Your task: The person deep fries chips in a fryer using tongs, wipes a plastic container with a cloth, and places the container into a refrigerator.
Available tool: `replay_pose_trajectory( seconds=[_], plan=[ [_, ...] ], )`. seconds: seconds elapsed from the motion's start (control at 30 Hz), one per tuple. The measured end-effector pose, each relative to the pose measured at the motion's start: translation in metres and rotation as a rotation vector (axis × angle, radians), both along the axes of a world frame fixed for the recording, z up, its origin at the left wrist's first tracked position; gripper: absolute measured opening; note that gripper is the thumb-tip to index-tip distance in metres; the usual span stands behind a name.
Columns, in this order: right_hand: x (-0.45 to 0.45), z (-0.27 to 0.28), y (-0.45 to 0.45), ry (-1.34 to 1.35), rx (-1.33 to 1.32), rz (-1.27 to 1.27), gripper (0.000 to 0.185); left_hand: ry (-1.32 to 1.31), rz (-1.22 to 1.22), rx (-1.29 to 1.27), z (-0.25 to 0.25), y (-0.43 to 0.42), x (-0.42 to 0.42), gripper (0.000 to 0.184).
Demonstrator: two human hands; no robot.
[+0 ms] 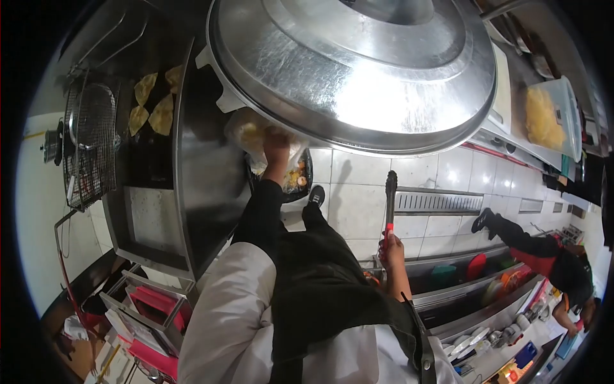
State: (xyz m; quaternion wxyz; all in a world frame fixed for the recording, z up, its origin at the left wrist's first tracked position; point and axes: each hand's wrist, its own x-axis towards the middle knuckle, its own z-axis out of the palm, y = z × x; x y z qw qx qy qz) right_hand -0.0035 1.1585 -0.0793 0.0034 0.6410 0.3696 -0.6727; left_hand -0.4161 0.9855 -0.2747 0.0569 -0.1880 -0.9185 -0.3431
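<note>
My right hand is closed around the red grip of a pair of tongs, whose dark ends point away from me over the tiled floor. My left hand reaches forward beneath the edge of a large metal lid. It grips a clear plastic bag with something yellowish inside; the fingertips are partly hidden. Below that bag stands a dark bin holding food scraps. Left of the hand, several flat yellow pieces lie on the dark surface of a fryer or griddle.
A wire fry basket hangs at the far left. At the right, a clear tub of yellow food stands on a counter. A floor drain runs across the tiles. Another person works at the right beside shelves of dishes.
</note>
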Motion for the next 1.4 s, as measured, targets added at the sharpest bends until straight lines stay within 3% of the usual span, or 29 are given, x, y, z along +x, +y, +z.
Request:
replay_pose_trajectory(
  seconds=[0.07,0.2,0.33,0.43,0.53,0.6,0.67,0.7,0.8,0.83,0.87,0.9,0.93,1.03,1.13,1.17,1.2,1.27,1.3,1.4],
  plan=[
    [0.002,0.001,-0.002,0.005,0.0,0.01,0.036,-0.353,0.146,0.35,0.009,0.001,0.005,0.037],
    [0.003,0.008,-0.007,0.003,0.0,0.027,0.036,-0.387,0.229,0.402,-0.003,-0.006,-0.001,0.04],
    [0.001,0.013,-0.017,-0.031,0.009,0.039,0.037,-0.349,0.109,0.121,0.004,-0.01,-0.003,0.032],
    [0.0,0.018,-0.022,-0.041,0.015,0.055,0.034,-0.321,-0.035,-0.21,0.011,-0.007,-0.008,0.033],
    [0.006,0.016,-0.02,-0.034,0.009,0.079,0.034,-0.411,-0.152,-0.661,0.051,0.005,-0.013,0.035],
    [0.009,0.012,-0.019,-0.048,0.03,0.088,0.034,-0.48,-0.131,-0.656,0.047,0.004,-0.013,0.035],
    [0.012,0.01,-0.018,-0.056,0.04,0.078,0.035,-0.472,0.014,-0.219,-0.013,-0.003,-0.012,0.029],
    [0.014,0.01,-0.016,-0.055,0.041,0.071,0.034,-0.429,-0.102,-0.019,-0.013,-0.009,-0.001,0.026],
    [0.004,0.01,-0.006,-0.116,0.033,0.131,0.035,-0.249,-0.238,-0.189,-0.065,-0.013,0.01,0.018],
    [-0.007,0.016,-0.009,-0.162,0.075,0.184,0.036,0.048,-0.013,-0.595,-0.088,0.001,0.013,0.015],
    [-0.003,0.005,-0.006,-0.13,0.084,0.19,0.04,-0.434,0.293,0.08,-0.029,0.01,0.013,0.014],
    [-0.007,0.014,-0.007,-0.073,0.085,0.195,0.03,-0.528,0.426,-0.162,0.016,0.016,0.006,0.017],
    [0.001,0.0,-0.003,-0.1,0.072,0.213,0.031,-0.658,0.507,-0.003,-0.049,0.016,-0.003,0.038],
    [0.0,-0.007,0.001,-0.057,0.01,0.275,0.034,-0.538,0.413,-0.215,0.008,0.015,-0.002,0.034],
    [0.001,-0.013,0.016,-0.09,-0.085,0.266,0.036,-0.547,0.343,-0.199,0.034,0.014,-0.004,0.029],
    [0.001,-0.019,0.016,-0.11,-0.037,0.276,0.037,-0.439,0.283,-0.155,0.033,0.011,-0.009,0.027],
    [0.001,-0.025,0.02,-0.102,-0.029,0.304,0.037,-0.492,0.277,-0.136,0.033,0.008,-0.009,0.028],
    [-0.005,-0.025,0.026,-0.084,-0.013,0.367,0.037,-0.6,0.271,-0.091,0.093,0.003,-0.006,0.028],
    [-0.005,-0.027,0.03,-0.075,-0.007,0.387,0.037,-0.518,0.202,-0.055,0.061,0.005,-0.006,0.029],
    [-0.014,-0.025,0.03,-0.095,0.011,0.451,0.034,-0.387,0.162,0.228,0.109,-0.002,0.011,0.032]
  ],
)
